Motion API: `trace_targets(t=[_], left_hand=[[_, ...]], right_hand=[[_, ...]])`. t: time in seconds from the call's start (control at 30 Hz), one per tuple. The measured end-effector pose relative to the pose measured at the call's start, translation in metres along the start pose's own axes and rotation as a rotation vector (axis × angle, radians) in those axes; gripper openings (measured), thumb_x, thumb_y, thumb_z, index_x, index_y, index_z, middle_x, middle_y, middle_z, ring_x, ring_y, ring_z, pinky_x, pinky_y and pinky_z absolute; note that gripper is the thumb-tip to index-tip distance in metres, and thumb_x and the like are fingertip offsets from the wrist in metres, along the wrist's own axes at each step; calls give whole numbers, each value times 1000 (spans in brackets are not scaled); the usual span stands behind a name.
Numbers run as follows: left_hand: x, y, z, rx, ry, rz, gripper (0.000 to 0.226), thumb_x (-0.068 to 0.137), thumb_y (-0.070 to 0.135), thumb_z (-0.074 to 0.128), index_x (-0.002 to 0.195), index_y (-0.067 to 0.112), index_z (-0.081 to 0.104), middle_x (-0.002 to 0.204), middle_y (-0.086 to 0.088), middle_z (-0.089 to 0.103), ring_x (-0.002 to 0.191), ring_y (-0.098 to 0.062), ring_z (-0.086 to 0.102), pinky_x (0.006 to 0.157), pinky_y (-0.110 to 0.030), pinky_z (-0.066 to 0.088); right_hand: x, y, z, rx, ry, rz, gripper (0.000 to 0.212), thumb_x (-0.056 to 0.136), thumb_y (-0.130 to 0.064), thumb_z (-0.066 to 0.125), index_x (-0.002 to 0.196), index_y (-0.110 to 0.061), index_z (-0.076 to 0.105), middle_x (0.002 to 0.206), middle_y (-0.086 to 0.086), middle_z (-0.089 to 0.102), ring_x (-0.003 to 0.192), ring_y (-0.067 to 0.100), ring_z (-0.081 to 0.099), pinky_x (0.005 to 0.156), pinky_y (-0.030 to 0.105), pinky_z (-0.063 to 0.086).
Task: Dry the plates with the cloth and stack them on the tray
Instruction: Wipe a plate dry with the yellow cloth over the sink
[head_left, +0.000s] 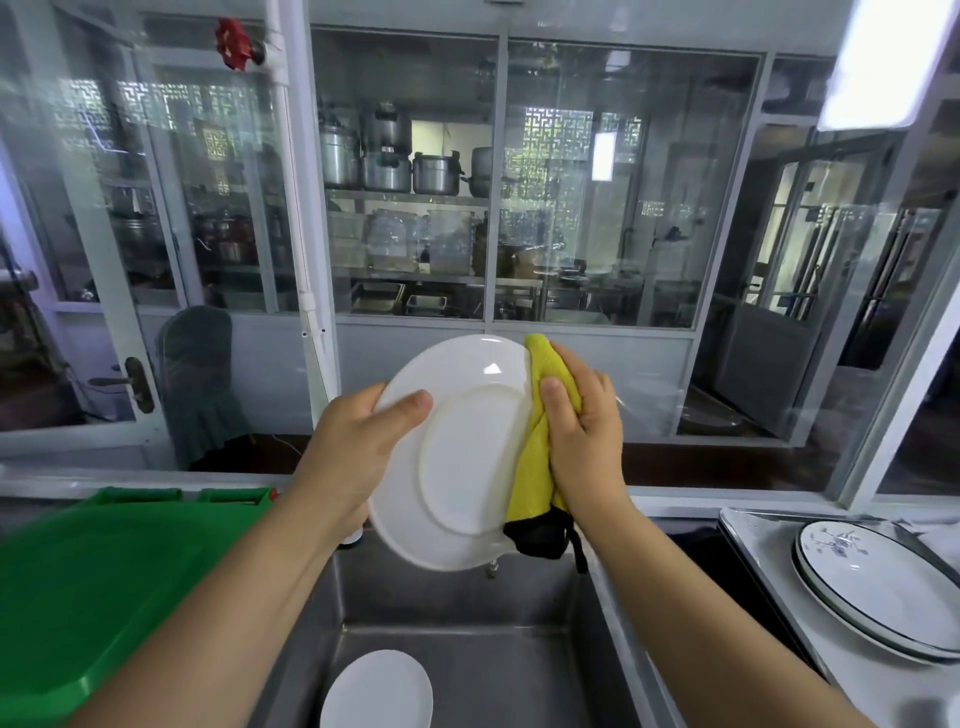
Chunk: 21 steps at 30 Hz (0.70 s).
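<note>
Plate (457, 457), white, was held tilted above steel sink (467, 665), L hand (353, 447) gripping its left rim w/ thumb on the face. Yellow cloth (540, 431) was clamped by R hand (582, 431) against plate's right edge. Tray (748, 525) at right held stacked plates (878, 587); another small plate (376, 691) lay in sink.

A white plate (457, 457) is tilted above the sink, underside showing, a yellow cloth (540, 431) wrapped on its right rim. Two patterned plates (878, 592) lie stacked on the tray (748, 525); another white plate (376, 691) lies in the sink.

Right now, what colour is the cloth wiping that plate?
The cloth is yellow with a black end at the bottom, held in the right hand; seen in the head view.
</note>
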<state>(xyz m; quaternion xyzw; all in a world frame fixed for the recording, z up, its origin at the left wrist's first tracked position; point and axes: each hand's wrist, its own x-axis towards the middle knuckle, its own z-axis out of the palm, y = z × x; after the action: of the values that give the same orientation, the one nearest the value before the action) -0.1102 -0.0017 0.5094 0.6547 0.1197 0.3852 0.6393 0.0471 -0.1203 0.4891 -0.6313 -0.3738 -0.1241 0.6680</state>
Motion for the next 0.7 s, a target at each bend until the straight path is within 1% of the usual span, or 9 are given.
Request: trace_targets(t=[0.07, 0.13, 0.23, 0.27, 0.33, 0.43, 0.53, 0.6, 0.7], left_hand=[[-1, -2, -3, -51, 59, -11, 17, 86, 24, 64, 80, 34, 76, 83, -2, 75, 74, -20, 72, 62, -31, 55], [0, -2, -6, -133, 123, -27, 12, 86, 26, 64, 83, 25, 76, 85, -2, 75, 75, -19, 72, 59, -29, 55], [4, -4, -10, -236, 224, -42, 13, 87, 27, 63, 95, 20, 71, 92, -3, 75, 80, -19, 72, 61, -29, 55], [6, -4, -11, -259, 243, -48, 14, 87, 26, 63, 96, 19, 70, 93, -3, 75, 82, -20, 72, 63, -30, 54], [7, -6, -12, -271, 239, -61, 14, 87, 26, 63, 98, 19, 70, 95, -3, 75, 83, -20, 72, 64, -30, 54], [8, -9, -11, -233, 227, -81, 11, 87, 26, 65, 92, 19, 71, 92, -2, 75, 82, -20, 72, 61, -28, 56], [8, -11, -4, -177, 209, -59, 15, 87, 23, 65, 77, 26, 76, 81, 1, 75, 72, -15, 71, 57, -25, 55], [7, -13, -1, -146, 199, -55, 18, 87, 25, 66, 74, 34, 75, 76, 2, 74, 66, -13, 70, 52, -25, 53], [7, -15, -8, -145, 217, -79, 12, 86, 30, 67, 76, 30, 75, 78, -2, 74, 68, -18, 71, 54, -30, 55]], right_hand=[[-7, 2, 1, 1, 26, 30, 35, 97, -20, 50, 130, -30, 53, 108, -6, 50, 97, -16, 46, 81, -4, 28], [-17, 4, 4, 10, 55, 43, 35, 98, -20, 49, 128, -37, 50, 109, -13, 46, 101, -13, 45, 84, -2, 28], [-35, 7, 12, -36, 100, 33, 36, 98, -23, 48, 124, -47, 43, 110, -21, 40, 112, 12, 44, 98, 19, 32], [-40, 8, 14, -69, 111, 20, 36, 98, -23, 48, 125, -46, 42, 111, -21, 38, 114, 17, 41, 100, 26, 32], [-42, 10, 16, -152, 119, -11, 38, 97, -20, 50, 128, -40, 44, 112, -15, 38, 113, 17, 36, 102, 34, 32], [-33, 0, 16, -357, 66, -143, 39, 94, -20, 53, 133, -23, 51, 121, 2, 44, 108, 20, 33, 98, 37, 34], [-27, -16, 25, -524, -33, -379, 39, 90, -23, 57, 128, -13, 58, 119, 16, 54, 100, 34, 44, 89, 41, 40], [-33, -22, 35, -592, -108, -543, 39, 90, -26, 55, 125, -12, 60, 115, 17, 58, 94, 38, 51, 86, 43, 45], [-49, -22, 41, -557, -208, -654, 38, 90, -25, 51, 125, -13, 61, 116, 13, 58, 91, 36, 52, 81, 46, 49]])
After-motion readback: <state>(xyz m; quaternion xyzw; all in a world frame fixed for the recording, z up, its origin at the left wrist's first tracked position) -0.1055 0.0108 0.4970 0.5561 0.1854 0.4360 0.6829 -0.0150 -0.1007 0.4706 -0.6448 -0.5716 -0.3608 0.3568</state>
